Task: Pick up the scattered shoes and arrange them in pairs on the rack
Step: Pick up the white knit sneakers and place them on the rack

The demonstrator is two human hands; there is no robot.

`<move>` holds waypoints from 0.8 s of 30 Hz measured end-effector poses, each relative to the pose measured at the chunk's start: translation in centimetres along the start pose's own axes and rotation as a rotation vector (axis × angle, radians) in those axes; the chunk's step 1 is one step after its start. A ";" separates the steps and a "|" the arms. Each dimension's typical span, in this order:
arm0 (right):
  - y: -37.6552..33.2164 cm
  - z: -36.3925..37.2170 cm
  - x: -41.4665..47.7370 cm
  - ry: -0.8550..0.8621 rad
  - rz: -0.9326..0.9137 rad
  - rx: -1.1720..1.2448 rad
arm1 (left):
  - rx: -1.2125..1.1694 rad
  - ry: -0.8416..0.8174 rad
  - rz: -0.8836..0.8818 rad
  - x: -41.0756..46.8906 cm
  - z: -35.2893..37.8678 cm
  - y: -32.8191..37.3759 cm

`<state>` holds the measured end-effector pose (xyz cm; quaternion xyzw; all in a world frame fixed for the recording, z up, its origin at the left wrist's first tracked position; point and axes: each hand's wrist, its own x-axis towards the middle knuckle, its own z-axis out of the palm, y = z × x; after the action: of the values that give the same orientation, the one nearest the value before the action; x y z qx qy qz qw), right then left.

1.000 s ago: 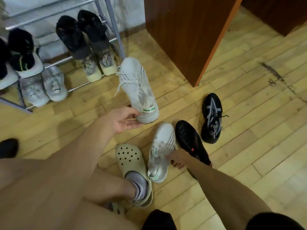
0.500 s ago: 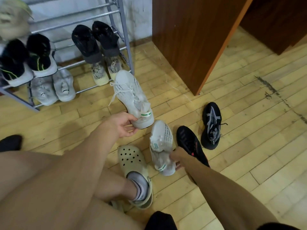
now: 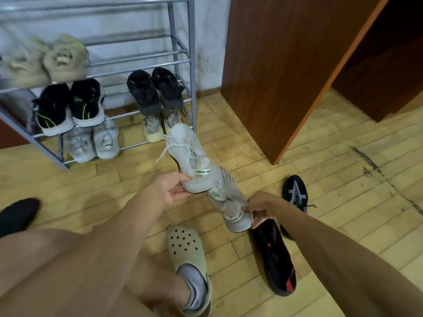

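My left hand (image 3: 171, 189) grips the heel of a white knit sneaker (image 3: 186, 152), held above the floor with its toe pointing at the rack. My right hand (image 3: 261, 208) holds the matching white sneaker (image 3: 229, 197) by its heel, lifted and tilted just behind the first one. The grey metal shoe rack (image 3: 183, 53) stands at the back left with several pairs on its shelves. On the floor lie a black sneaker with red marks (image 3: 274, 259) under my right forearm and a black sneaker with a grey pattern (image 3: 295, 193) further right.
A brown wooden cabinet (image 3: 286, 65) stands right of the rack. My foot in a beige clog (image 3: 185, 250) rests on the wooden floor between my arms. A black shoe (image 3: 18, 213) lies at the left edge.
My right hand has lifted the second white sneaker off the floor. Both white sneakers have moved up toward the rack, and the view has tilted up to show more shelves.
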<state>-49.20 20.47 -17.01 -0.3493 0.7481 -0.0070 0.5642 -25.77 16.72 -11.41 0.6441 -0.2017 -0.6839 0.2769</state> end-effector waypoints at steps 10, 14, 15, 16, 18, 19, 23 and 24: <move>-14.0 -4.0 -2.3 0.100 -0.394 0.165 | 0.054 0.068 0.269 -0.3 -4.5 9.4; -18.6 -4.8 -1.7 0.149 -0.496 0.199 | 0.082 0.119 0.353 0.8 -6.7 13.5; -19.9 -5.0 -1.4 0.154 -0.517 0.207 | 0.078 0.132 0.370 1.2 -7.2 14.5; -21.1 -5.2 -1.1 0.151 -0.535 0.214 | 0.066 0.147 0.385 1.6 -7.6 15.4; -23.4 -5.7 -0.6 0.135 -0.560 0.236 | 0.036 0.177 0.410 2.7 -8.3 17.3; -24.5 -6.0 -0.3 0.128 -0.570 0.250 | 0.032 0.182 0.417 3.2 -8.6 18.2; -29.1 -7.2 0.5 0.111 -0.592 0.301 | 0.043 0.195 0.429 5.7 -9.5 22.1; -30.4 -7.4 0.7 0.113 -0.594 0.318 | 0.038 0.194 0.429 6.4 -9.6 23.1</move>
<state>-39.93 -5.71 -2.57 -0.4586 0.6335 -0.3068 0.5425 -13.57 -4.23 -2.56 0.6543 -0.3192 -0.5403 0.4220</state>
